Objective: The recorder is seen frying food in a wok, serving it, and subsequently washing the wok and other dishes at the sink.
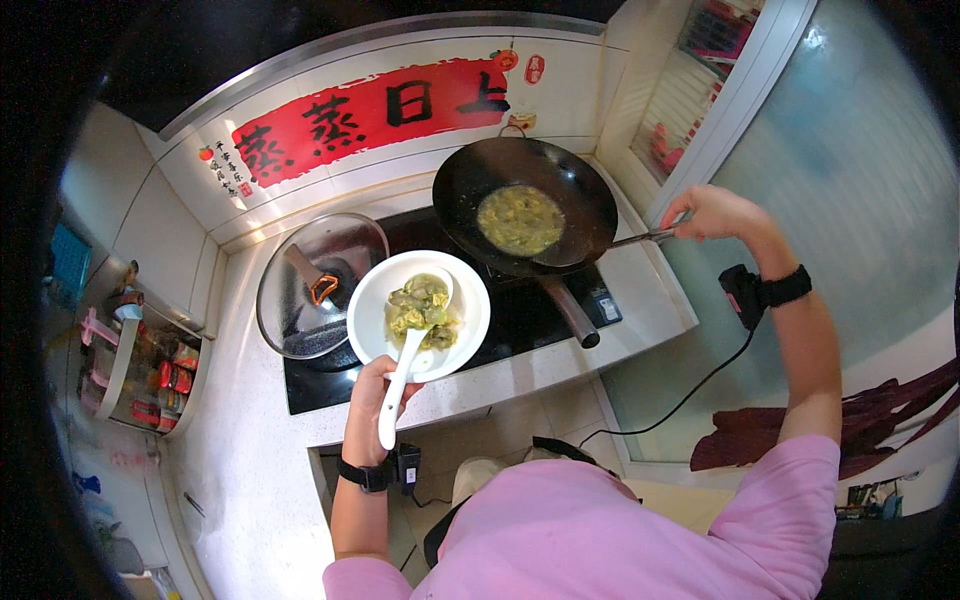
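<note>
My left hand (380, 388) grips the near rim of a white bowl (478, 319) held over the cooktop's front part. Chunky yellow-green food with broth lies in the bowl, and a white spoon (402, 390) rests in it, its handle passing over my left hand. My right hand (712, 213) is closed on the metal handle of a utensil (645, 238) whose far end dips into a black wok (465, 169); whether it is a ladle or a turner I cannot tell. Yellow-green soupy food (521, 220) lies in the wok. The wok's own handle (571, 313) points toward me, untouched.
A glass lid (349, 232) with a brown handle lies on the left of the black induction cooktop (517, 330). White counter (240, 450) runs along the left. A shelf with jars (176, 375) hangs on the left wall. A frosted glass door (825, 187) stands at right.
</note>
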A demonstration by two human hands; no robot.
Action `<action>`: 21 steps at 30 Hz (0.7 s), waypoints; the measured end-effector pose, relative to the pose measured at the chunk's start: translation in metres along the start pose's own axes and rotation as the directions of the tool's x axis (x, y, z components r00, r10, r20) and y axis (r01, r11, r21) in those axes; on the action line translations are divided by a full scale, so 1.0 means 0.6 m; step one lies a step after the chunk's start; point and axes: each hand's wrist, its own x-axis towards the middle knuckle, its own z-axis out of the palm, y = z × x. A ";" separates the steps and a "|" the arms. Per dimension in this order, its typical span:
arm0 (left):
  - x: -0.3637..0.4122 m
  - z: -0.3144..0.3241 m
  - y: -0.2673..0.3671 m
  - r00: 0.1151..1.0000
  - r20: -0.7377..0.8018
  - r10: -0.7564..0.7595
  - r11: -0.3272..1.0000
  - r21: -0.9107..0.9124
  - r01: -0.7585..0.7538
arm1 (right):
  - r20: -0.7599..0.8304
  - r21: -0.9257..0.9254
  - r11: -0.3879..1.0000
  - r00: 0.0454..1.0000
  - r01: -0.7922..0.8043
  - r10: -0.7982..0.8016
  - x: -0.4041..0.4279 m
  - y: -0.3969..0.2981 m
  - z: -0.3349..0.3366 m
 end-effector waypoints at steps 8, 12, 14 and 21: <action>-0.012 0.012 -0.003 0.991 -0.129 0.020 0.990 0.141 -0.002 | 0.042 -0.090 0.992 0.995 -0.086 0.090 0.000 -0.021 0.066; -0.013 0.019 -0.002 0.990 -0.141 0.007 0.993 0.120 0.010 | -0.055 -0.124 0.985 0.991 0.118 -0.125 0.043 0.008 0.161; 0.004 -0.002 -0.003 0.998 -0.059 0.015 0.995 0.099 -0.009 | -0.116 -0.133 0.980 0.979 0.151 -0.166 0.068 0.016 0.217; 0.014 -0.022 -0.009 0.999 0.031 -0.016 0.999 0.046 0.014 | -0.337 -0.079 0.981 0.922 0.175 -0.192 0.131 0.011 0.312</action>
